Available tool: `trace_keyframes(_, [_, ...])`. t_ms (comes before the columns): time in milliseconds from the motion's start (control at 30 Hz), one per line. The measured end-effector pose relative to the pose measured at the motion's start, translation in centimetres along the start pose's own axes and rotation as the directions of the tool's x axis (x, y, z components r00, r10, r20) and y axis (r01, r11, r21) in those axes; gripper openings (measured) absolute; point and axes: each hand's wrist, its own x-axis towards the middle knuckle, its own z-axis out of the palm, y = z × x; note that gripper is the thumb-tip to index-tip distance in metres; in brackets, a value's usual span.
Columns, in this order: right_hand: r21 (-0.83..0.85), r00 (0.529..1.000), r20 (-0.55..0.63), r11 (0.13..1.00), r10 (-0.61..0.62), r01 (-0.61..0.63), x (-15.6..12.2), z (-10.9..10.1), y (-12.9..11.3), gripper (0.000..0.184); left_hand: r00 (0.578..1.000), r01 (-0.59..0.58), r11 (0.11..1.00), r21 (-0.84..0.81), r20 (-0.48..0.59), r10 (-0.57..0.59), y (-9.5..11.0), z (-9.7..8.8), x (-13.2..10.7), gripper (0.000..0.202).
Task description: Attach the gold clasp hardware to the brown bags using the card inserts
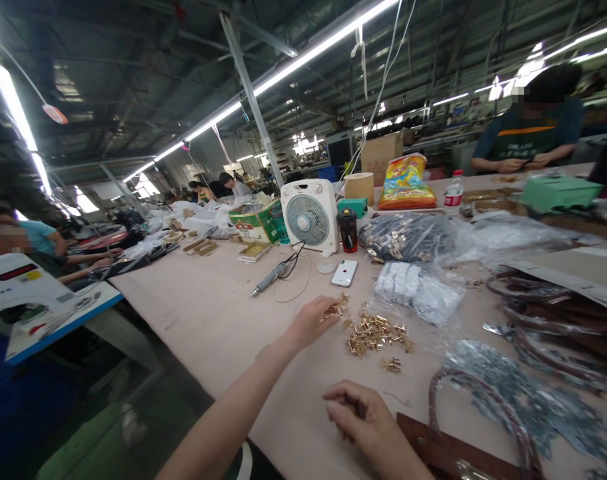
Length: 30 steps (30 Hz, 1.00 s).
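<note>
Grip, left hand (310, 322): fingertips drawn together on a few brass fittings (376, 333), at the edge of their heap nearest the white fan (310, 217); we read this as a closed pinch. Grip, right hand (360, 413): fingers curled inward, and we cannot tell whether they enclose anything.

In descending size we note:
- the desk (223, 313), long and pale, bearing everything named;
- the brown leather piece (433, 450) with its looped strap, well in front of the fan and just beside the right hand;
- the fan itself, upright;
- a clear bag of pale parts (418, 287), in front of the fan and to its right;
- a corded pen-shaped tool (270, 279), front-left of the fan;
- a white phone (344, 273), flat near the fan's foot;
- the brass fittings, loose on the desk in front of the fan, nearer us than the phone.
</note>
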Motion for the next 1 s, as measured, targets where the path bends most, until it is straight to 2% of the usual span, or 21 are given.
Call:
trace_keyframes(67, [0.073,0.989,-0.137,0.995,-0.05,0.06,0.3,-0.5,-0.3,0.046,0.997,-0.016,0.997,-0.078,-0.075,0.01,1.2,-0.2,-1.7,0.04])
trace_keyframes(167, [0.102,0.923,-0.372,0.984,-0.1,0.148,0.6,-1.1,-0.6,0.049,0.982,-0.059,0.98,-0.192,-0.189,0.022,3.4,-0.2,-4.1,0.038])
trace_keyframes(233, [0.095,0.886,-0.451,0.981,-0.11,0.17,0.6,-1.2,-0.8,0.054,0.974,-0.068,0.975,-0.212,-0.226,0.019,5.1,-0.2,-5.6,0.037])
trace_keyframes(267, [0.092,0.883,-0.455,0.98,-0.116,0.177,0.6,-1.1,-0.9,0.056,0.973,-0.067,0.975,-0.214,-0.229,0.016,5.9,-0.2,-6.2,0.036])
trace_keyframes(400, [0.104,0.911,-0.38,0.971,-0.16,0.214,0.1,-0.6,-1.3,0.054,0.979,-0.07,0.964,-0.256,-0.203,0.017,9.1,-0.1,-8.7,0.032])
trace_keyframes(467, [0.124,0.923,-0.349,0.968,-0.163,0.218,-0.3,-0.3,-1.3,0.05,0.972,-0.067,0.954,-0.293,-0.234,-0.004,10.4,0.1,-9.9,0.031])
trace_keyframes(633, [0.256,0.975,-0.189,0.953,-0.117,0.164,-1.4,0.3,-1.2,0.042,0.905,-0.034,0.886,-0.463,-0.39,-0.169,12.9,0.8,-13.1,0.034])
trace_keyframes(733, [0.34,0.992,-0.096,0.934,-0.084,0.112,-2.3,1.1,-1.7,0.038,0.875,-0.024,0.87,-0.493,-0.432,-0.221,14.1,0.5,-14.6,0.032])
trace_keyframes(833, [0.41,0.998,-0.042,0.911,-0.035,0.05,-4.0,2.4,-3.0,0.037,0.877,-0.019,0.886,-0.463,-0.434,-0.208,15.5,-0.2,-16.0,0.028])
trace_keyframes(1000, [0.55,0.989,-0.036,0.829,0.143,-0.1,-8.5,4.3,-4.7,0.045,0.899,0.054,0.929,-0.366,-0.387,-0.205,17.2,-0.5,-18.9,0.02])
